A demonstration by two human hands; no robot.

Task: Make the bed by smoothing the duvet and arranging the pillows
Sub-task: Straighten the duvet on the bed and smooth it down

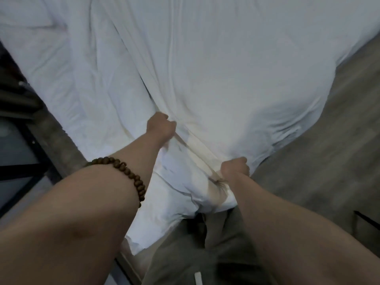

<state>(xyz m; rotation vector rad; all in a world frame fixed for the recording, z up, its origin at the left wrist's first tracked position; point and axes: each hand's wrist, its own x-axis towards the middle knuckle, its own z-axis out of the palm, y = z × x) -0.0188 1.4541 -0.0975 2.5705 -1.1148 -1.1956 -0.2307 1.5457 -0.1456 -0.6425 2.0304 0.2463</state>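
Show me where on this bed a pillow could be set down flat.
Best patch: the smooth stretch of duvet between the long middle fold and the bed edge by the floor on the right. Left of the fold it is free but wrinkled. Crowded: the near corner, where left hand and right hand grip bunched fabric.

Grey wood-grain floor (pixel 329 140) on the right. Dark-framed furniture (pixel 20 103) at left edge, too blurred to identify. Brown wooden bead bracelet (pixel 127 175). Grey trousers (pixel 185 254) at bottom.
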